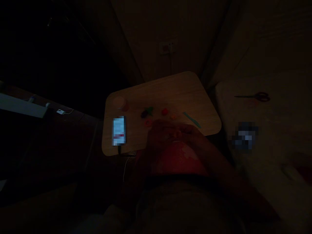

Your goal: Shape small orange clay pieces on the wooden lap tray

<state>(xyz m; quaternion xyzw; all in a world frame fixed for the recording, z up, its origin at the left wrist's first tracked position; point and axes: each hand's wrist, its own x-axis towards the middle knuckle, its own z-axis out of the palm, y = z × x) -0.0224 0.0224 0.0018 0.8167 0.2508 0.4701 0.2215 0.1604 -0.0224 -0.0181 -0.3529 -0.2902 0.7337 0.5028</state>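
In dim light my left hand (159,132) and my right hand (191,130) meet at the near edge of a small wooden table. Between their curled fingers shows a small orange-red lump (177,133), which looks soft like modelling clay; both hands seem to hold it. Just beyond the hands lie a red ball (164,111), a small orange piece (173,116) and a reddish ring-shaped piece (148,123). A green piece (149,111) touches a dark purple lump (144,113). Right of these rests a teal plastic knife (192,120).
A lit phone (119,130) with a cable lies on the table's left side, a lidded tub (120,103) behind it. Scissors (260,96) and a blurred-out item (245,137) are on the pale surface at right. A wall socket (168,47) holds a plug.
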